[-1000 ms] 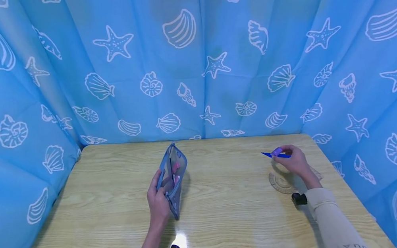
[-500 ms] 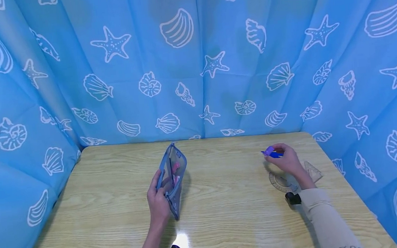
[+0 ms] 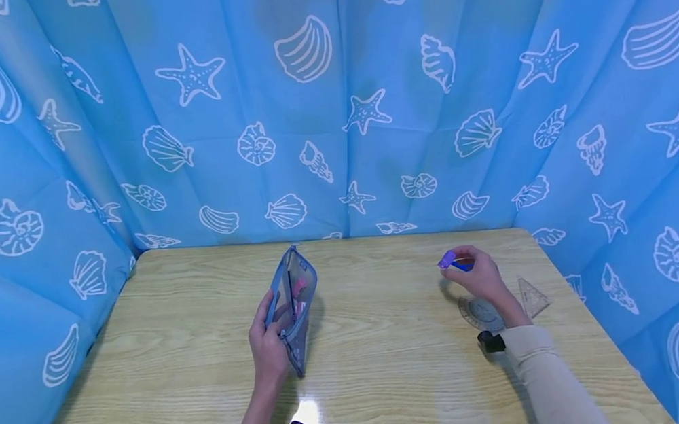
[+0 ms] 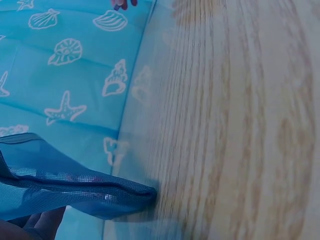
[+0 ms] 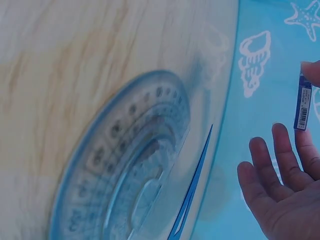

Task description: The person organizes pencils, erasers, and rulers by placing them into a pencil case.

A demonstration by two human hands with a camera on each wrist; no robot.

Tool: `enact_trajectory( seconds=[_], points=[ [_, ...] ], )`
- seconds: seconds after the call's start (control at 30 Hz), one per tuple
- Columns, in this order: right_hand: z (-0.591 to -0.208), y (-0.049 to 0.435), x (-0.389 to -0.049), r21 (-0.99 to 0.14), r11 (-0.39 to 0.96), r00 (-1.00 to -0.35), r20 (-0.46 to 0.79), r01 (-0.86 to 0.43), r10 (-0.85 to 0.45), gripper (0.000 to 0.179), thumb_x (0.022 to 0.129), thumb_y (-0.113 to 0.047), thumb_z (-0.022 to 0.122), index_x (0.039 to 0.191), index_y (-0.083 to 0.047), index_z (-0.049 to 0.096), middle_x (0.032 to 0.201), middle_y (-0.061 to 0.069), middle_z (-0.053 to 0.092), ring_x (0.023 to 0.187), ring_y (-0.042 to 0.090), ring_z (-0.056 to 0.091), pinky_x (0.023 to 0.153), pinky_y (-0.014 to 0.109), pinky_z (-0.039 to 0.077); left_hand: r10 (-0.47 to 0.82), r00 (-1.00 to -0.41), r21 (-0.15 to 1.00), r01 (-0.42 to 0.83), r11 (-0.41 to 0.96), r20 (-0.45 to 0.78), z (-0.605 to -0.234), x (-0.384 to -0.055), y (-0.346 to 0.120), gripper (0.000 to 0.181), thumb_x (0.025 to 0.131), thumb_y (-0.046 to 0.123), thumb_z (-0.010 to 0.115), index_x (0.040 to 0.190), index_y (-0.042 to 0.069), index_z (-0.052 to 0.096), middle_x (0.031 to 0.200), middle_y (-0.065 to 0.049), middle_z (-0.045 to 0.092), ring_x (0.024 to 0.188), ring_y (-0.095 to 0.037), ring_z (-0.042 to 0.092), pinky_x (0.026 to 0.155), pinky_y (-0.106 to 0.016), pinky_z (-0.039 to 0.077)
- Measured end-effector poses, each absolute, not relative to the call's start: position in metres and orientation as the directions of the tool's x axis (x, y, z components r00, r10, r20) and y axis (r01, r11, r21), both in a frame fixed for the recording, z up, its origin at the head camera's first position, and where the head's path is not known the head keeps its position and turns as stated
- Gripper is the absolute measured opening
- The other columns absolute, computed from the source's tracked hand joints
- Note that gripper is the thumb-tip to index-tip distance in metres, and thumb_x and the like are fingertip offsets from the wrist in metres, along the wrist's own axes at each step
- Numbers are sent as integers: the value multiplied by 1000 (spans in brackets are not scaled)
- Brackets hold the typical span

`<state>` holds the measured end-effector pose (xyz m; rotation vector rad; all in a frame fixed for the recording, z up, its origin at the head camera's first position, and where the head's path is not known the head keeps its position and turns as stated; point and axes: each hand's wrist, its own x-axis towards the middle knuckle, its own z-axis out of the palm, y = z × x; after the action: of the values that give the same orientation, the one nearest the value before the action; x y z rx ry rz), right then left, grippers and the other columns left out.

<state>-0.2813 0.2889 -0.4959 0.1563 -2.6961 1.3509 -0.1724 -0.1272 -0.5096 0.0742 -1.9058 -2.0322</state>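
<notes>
While left grip (image 3: pixel 269 348) holds pouch (image 3: pixel 299 342), long axis running near-to-far, right grip (image 3: pixel 481 275) pinches purple block (image 3: pixel 446 259) end-to-end.

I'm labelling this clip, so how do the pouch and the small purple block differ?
The pouch is blue-grey and see-through; the purple block looks opaque. The pouch is far larger than the purple block. The left hand grips the pouch; the right hand pinches the purple block. Both are held.

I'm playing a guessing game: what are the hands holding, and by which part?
The left hand grips the pouch by its side, near the open top; the right hand pinches a small purple block by its two ends.
</notes>
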Motion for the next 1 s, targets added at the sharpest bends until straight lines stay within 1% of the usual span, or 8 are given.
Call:
enact_trajectory(
  seconds=[0.07, 0.17, 0.27, 0.4, 0.5, 0.8, 1.0],
  points=[
    [-496, 287, -280, -792, 593, -988, 149, -144, -42, 55, 91, -26, 76, 133, 2, 56, 130, 27, 59, 122, 46, 58, 98, 55, 52, -286, -938, 976, 214, -30, 196, -511, -172, -128, 63, 91, -7, 29, 154, -4, 37, 150, -26, 49, 129, -45, 57, 110, -59, 41],
    [-497, 284, -278, -794, 592, -989, 139, -138, -44, 54, 91, -26, 76, 135, 0, 56, 133, 25, 58, 124, 44, 58, 96, 52, 54, -283, -939, 977, 210, -29, 194, -512, -171, -128, 64, 91, -6, 29, 155, -4, 36, 150, -27, 48, 129, -46, 57, 111, -62, 39],
    [-496, 281, -277, -797, 588, -989, 138, -142, -51, 53, 92, -25, 75, 135, -1, 56, 133, 25, 57, 122, 43, 59, 91, 44, 57, -283, -942, 980, 199, -29, 183, -512, -169, -129, 64, 92, -5, 29, 155, -3, 35, 148, -28, 50, 129, -45, 56, 112, -61, 38],
    [-496, 275, -277, -817, 556, -988, 132, -152, -75, 51, 93, -22, 75, 135, -1, 55, 133, 23, 56, 118, 41, 61, 83, 29, 57, -285, -941, 980, 196, -27, 180, -512, -169, -130, 64, 92, -5, 29, 155, -2, 35, 149, -27, 50, 130, -45, 56, 113, -60, 38],
    [-496, 270, -277, -831, 533, -987, 127, -158, -95, 50, 93, -21, 75, 134, -1, 55, 132, 23, 56, 117, 39, 61, 82, 25, 56, -282, -942, 980, 198, -32, 181, -512, -169, -131, 63, 93, -6, 28, 155, -2, 35, 152, -25, 47, 131, -45, 55, 113, -60, 38],
    [-494, 261, -276, -853, 488, -982, 135, -182, -129, 48, 91, -16, 75, 133, -1, 56, 129, 22, 58, 112, 40, 64, 79, 25, 58, -276, -944, 980, 197, -41, 178, -511, -170, -129, 63, 93, -5, 29, 155, -4, 35, 151, -26, 48, 130, -45, 56, 114, -60, 37],
    [-490, 252, -280, -843, 499, -977, 134, -200, -165, 46, 91, -20, 76, 131, -4, 58, 126, 18, 61, 109, 35, 67, 80, 32, 60, -274, -945, 979, 199, -52, 177, -510, -172, -127, 62, 93, -5, 32, 155, -3, 36, 150, -26, 50, 131, -44, 55, 115, -58, 36]
  ],
)
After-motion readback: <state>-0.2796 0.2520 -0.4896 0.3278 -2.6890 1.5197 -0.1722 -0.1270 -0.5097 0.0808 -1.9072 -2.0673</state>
